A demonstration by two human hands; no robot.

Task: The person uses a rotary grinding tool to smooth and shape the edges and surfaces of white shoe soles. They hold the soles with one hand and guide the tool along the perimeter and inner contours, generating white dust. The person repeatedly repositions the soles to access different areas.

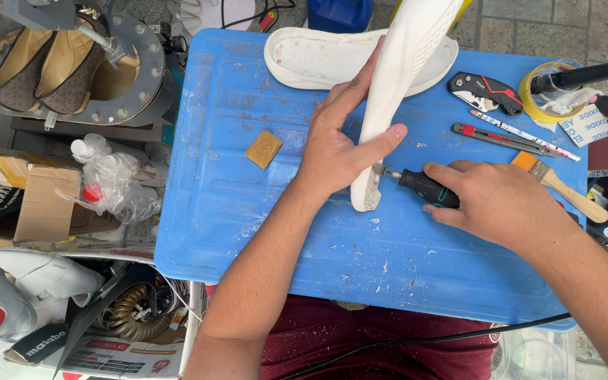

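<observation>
Left hand (336, 144) grips a white shoe sole (395, 91), thumb on its near edge, fingers wrapped along the far side. The sole stands on its end on the blue plastic tray (248, 232), tilted up and away. Right hand (497, 204) is closed around a black rotary tool (423, 188), index finger laid along the body; the tool's small bit touches the sole's lower end, where the surface looks rough and greyish. White shavings lie scattered on the tray below (fine, hard to count). A second white sole (311, 60) lies flat at the tray's far edge, behind the held one. A tan sanding block (264, 148) sits left of the left hand, well apart. Right of the tool: a brush with a wooden handle (561, 186), a red-and-grey knife (501, 138), a black-and-red folding cutter (485, 91), a roll of yellow tape (547, 95).
</observation>
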